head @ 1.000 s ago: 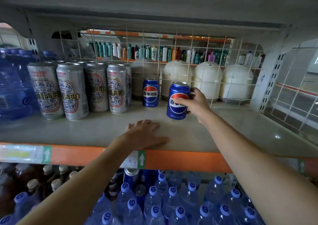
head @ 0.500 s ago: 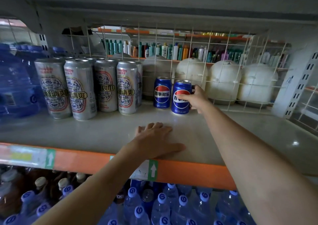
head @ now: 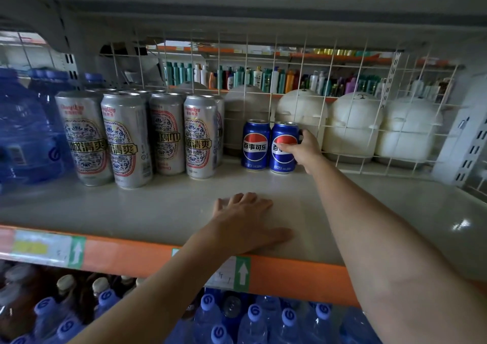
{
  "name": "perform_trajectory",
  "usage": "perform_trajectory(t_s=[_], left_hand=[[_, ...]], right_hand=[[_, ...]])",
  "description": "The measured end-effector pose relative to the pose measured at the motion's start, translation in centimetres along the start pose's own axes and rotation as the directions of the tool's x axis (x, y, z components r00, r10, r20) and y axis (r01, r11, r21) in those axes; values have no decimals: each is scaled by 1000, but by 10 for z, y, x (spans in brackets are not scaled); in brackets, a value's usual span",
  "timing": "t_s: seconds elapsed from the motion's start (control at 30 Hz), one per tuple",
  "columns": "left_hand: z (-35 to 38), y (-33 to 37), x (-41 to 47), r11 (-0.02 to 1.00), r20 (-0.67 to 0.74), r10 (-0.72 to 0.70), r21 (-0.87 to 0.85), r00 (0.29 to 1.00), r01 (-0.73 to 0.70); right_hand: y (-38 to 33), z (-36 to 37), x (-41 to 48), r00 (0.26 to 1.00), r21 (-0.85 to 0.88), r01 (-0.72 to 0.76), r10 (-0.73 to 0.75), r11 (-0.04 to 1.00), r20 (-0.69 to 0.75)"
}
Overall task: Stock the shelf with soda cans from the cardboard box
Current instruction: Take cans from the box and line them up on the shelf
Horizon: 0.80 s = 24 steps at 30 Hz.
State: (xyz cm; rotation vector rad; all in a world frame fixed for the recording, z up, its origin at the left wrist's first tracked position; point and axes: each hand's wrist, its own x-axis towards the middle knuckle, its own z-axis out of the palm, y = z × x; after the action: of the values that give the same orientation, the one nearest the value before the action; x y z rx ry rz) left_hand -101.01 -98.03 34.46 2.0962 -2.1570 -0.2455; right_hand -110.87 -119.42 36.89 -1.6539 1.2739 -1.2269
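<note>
Nearest, under the orange front rail [head: 126, 254] of the shelf [head: 158, 206], the blue caps of water bottles [head: 253, 317] crowd the lower tier. Just above the rail the left hand [head: 247, 220] lies palm down on the pale shelf board, fingers straight and a little spread, holding nothing; it looks like a brace for the reach. The right arm stretches past it to the far part of the shelf, where the right hand [head: 305, 151] is wrapped round a blue soda can [head: 283, 156], thumb across the front label and fingers curled round its right side. That can stands upright on the board, touching or all but touching a second blue can [head: 255, 146] on its left; the pair sits just in front of a white wire grid [head: 342, 61]. To their left stands a block of tall silver cans [head: 123, 138], and further left are big blue water jugs [head: 23, 133]. Behind the grid are white domed containers [head: 353, 125] and, far beyond, a row of coloured toiletry bottles [head: 263, 77]. The cardboard box is out of view. I judge the step in hand to be setting this can in line beside its neighbour, early in the job, since only two soda cans show on the shelf. The next move calls for loosening the fingers without tipping or nudging the can, drawing the arm back clear of the row, and going to the box for another.
</note>
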Motion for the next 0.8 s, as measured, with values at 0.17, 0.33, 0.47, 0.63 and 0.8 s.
perform_trajectory(t_s=[0.17, 0.33, 0.47, 0.63, 0.8], left_hand=[[1, -1, 1, 1000, -15, 6, -4, 1000, -6], [3, -3, 2, 1000, -23, 10, -10, 1000, -10], [3, -3, 3, 1000, -19, 6, -8, 1000, -6], [5, -3, 3, 1000, -31, 4, -8, 1000, -4], [5, -4, 4, 1000, -34, -2, -2, 999, 2]], right_hand=[[2, -3, -10, 994, -102, 90, -96, 991, -59], [9, -3, -22, 994, -261, 103, -107, 960, 1], [10, -1, -22, 996, -288, 85, -89, 954, -3], [8, 4, -23, 994, -345, 85, -102, 935, -30], [4, 2, -27, 998, -383, 68, -68, 921, 14]])
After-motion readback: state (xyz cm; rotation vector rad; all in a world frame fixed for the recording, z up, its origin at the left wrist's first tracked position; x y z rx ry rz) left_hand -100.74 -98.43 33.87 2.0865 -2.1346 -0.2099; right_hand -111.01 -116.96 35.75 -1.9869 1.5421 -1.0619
